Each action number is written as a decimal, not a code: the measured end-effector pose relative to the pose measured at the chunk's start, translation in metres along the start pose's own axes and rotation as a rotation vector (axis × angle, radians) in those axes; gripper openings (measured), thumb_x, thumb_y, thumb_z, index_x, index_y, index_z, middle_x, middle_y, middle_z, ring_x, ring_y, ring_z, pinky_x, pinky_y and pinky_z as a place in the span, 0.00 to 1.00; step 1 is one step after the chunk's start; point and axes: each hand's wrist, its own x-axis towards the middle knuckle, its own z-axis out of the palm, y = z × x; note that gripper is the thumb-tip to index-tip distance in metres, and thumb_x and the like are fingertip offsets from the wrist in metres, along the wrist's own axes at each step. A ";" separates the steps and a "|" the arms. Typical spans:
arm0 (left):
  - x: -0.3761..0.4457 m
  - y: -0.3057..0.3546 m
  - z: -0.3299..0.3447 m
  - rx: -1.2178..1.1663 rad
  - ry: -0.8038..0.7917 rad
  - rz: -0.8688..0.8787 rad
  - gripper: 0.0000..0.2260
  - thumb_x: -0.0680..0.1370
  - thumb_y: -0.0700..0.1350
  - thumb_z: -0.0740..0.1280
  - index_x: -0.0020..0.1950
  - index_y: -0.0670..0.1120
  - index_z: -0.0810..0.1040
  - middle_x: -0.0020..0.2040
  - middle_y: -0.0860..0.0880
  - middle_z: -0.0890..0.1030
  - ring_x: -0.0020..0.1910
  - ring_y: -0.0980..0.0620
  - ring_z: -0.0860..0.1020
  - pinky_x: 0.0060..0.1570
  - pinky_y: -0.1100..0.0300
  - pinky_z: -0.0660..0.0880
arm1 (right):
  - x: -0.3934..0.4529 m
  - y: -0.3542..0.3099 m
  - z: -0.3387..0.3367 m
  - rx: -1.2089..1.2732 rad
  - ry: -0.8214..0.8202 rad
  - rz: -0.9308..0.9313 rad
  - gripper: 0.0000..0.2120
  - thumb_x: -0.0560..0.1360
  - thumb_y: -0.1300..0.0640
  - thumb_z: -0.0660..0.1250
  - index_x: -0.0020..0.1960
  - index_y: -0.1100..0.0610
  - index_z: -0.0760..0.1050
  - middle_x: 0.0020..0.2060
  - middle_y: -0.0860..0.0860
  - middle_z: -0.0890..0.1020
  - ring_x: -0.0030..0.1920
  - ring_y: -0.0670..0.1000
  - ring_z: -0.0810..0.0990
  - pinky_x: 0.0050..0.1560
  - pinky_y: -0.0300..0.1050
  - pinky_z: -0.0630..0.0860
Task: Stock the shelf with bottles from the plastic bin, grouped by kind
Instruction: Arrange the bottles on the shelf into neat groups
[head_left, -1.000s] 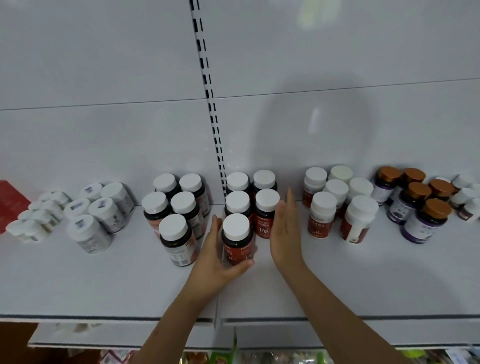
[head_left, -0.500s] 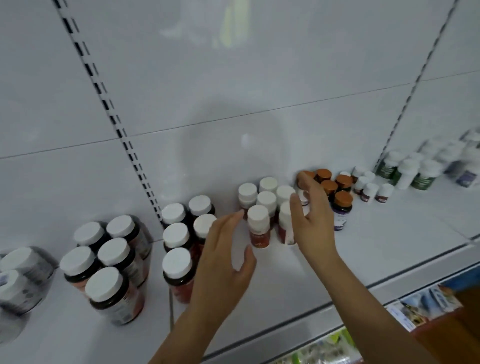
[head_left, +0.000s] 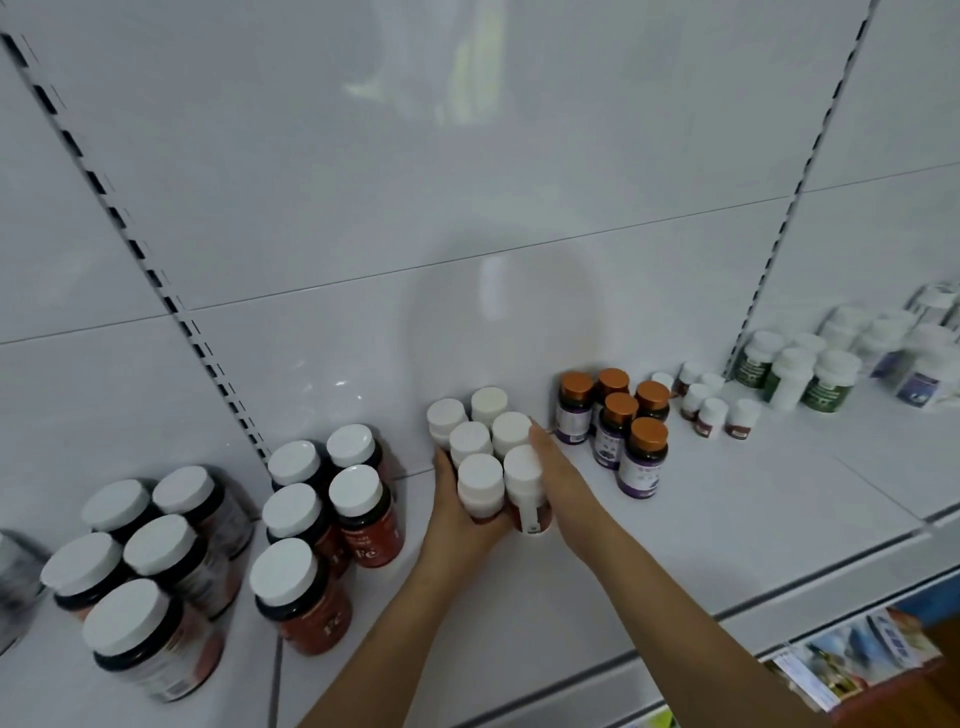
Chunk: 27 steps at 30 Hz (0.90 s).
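A tight cluster of several white-capped, red-labelled bottles (head_left: 480, 475) stands on the white shelf (head_left: 727, 525). My left hand (head_left: 457, 525) lies against the cluster's left side and front, its fingers reaching back along the bottles. My right hand (head_left: 563, 478) presses flat against the cluster's right side with straight fingers. The plastic bin is out of view.
Left of the hands stand dark "Fe" bottles (head_left: 358, 499), and further left larger dark bottles (head_left: 156, 545). To the right are orange-capped purple-labelled bottles (head_left: 647, 447), small white bottles (head_left: 711, 410) and green-labelled ones (head_left: 831, 374). Printed packs (head_left: 857, 660) sit on a lower shelf.
My left hand let go of the front dark "Fe" bottle. Both hands moved right and closed in on the two sides of the red-labelled white cluster. The view swung right.
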 end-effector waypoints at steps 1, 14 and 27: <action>-0.001 -0.002 -0.002 0.011 -0.015 -0.030 0.55 0.59 0.53 0.75 0.78 0.57 0.45 0.68 0.50 0.75 0.65 0.50 0.76 0.56 0.58 0.77 | 0.000 0.001 0.000 0.065 -0.025 0.038 0.12 0.82 0.44 0.57 0.60 0.45 0.75 0.58 0.40 0.80 0.56 0.43 0.77 0.67 0.44 0.68; 0.011 -0.012 -0.016 0.070 -0.109 0.067 0.50 0.65 0.35 0.80 0.78 0.50 0.54 0.73 0.55 0.70 0.72 0.56 0.69 0.71 0.52 0.69 | 0.025 0.017 0.016 0.359 -0.087 0.133 0.26 0.80 0.37 0.56 0.63 0.55 0.78 0.57 0.53 0.84 0.61 0.55 0.80 0.67 0.55 0.72; 0.011 -0.026 -0.007 0.088 0.083 0.046 0.59 0.57 0.55 0.85 0.78 0.47 0.53 0.73 0.53 0.70 0.73 0.50 0.69 0.69 0.42 0.69 | 0.033 0.015 0.009 0.274 -0.252 0.140 0.27 0.82 0.38 0.51 0.68 0.54 0.75 0.62 0.54 0.81 0.65 0.55 0.78 0.70 0.53 0.69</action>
